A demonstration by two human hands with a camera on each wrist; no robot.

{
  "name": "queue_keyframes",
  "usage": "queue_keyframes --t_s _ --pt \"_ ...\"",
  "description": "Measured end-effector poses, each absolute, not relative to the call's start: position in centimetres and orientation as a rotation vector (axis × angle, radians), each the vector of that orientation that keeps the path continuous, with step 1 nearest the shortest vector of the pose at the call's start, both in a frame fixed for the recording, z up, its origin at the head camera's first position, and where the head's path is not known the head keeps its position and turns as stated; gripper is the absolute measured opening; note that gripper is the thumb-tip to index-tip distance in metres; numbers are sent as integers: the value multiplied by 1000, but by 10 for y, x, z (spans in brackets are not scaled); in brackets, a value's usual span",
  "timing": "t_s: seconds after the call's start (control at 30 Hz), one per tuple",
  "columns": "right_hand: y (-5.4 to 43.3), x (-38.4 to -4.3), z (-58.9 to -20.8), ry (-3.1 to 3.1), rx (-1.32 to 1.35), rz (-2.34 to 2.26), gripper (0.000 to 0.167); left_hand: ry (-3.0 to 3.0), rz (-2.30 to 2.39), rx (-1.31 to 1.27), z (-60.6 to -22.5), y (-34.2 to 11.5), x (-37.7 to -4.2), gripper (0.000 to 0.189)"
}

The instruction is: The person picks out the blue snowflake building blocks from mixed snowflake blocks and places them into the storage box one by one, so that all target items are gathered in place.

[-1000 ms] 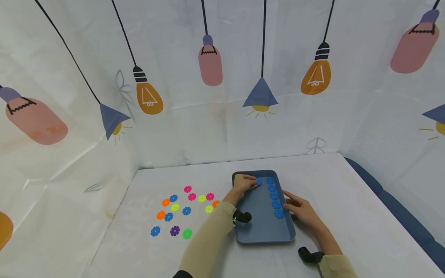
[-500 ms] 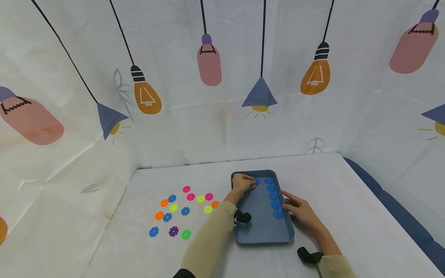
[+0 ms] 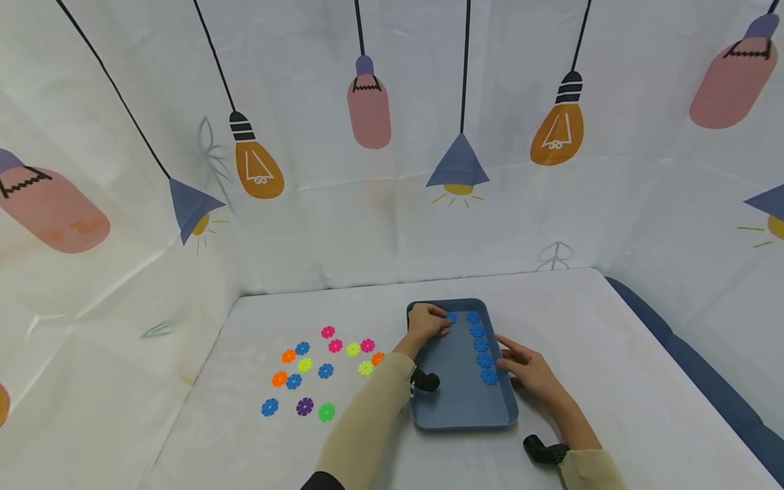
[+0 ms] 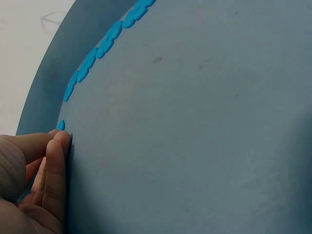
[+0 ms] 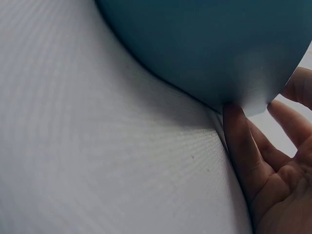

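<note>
My left hand (image 3: 427, 322) is over the far left part of the blue-grey tray (image 3: 453, 408). Its thumb and fingers pinch a small blue flower-shaped disc (image 4: 61, 125) close to the tray floor, mostly covered by the fingertips. Along the tray's right side runs a line of several similar blue discs (image 3: 480, 345), lying flat. My right hand (image 3: 534, 374) is at the right outer side of the tray, fingers fairly straight. In the right wrist view its fingertips (image 5: 234, 114) touch the tray's outer wall near the tabletop.
Left of the tray, loose flower-shaped discs lie on the white table (image 3: 214, 435): blue, orange (image 3: 279, 378), pink (image 3: 335, 346), yellow (image 3: 305, 365), purple (image 3: 305, 406) and green (image 3: 327, 412). Behind stands a white sheet (image 3: 318, 231) printed with lamps. A dark blue cushioned edge (image 3: 692, 367) borders the right.
The left hand with the blue disc has shifted very slightly at the tray's far end. The right hand stays at the tray's side. The head view has moved a little.
</note>
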State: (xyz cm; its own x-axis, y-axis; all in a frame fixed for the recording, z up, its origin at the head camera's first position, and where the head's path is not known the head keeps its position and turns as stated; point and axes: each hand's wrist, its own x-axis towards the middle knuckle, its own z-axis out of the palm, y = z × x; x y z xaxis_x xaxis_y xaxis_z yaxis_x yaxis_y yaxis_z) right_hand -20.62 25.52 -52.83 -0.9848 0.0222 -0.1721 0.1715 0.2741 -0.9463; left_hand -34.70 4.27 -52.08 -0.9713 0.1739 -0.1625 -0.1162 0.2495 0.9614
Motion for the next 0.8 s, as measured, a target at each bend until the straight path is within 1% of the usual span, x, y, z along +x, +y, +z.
queue_keyframes --t_s 0.1,0.2,0.53,0.8 --pt "256 -206 -528 2410 187 -1807 60 2287 1784 53 -521 43 -348 23" --pt "255 -206 -528 2416 190 -1798 60 2292 1777 32 -522 45 -350 25" --pt "255 -205 -527 2409 186 -1806 60 2306 1746 1 -525 46 -351 22" --pt "255 -206 -528 2404 187 -1826 59 2330 1755 61 -518 44 -346 23"
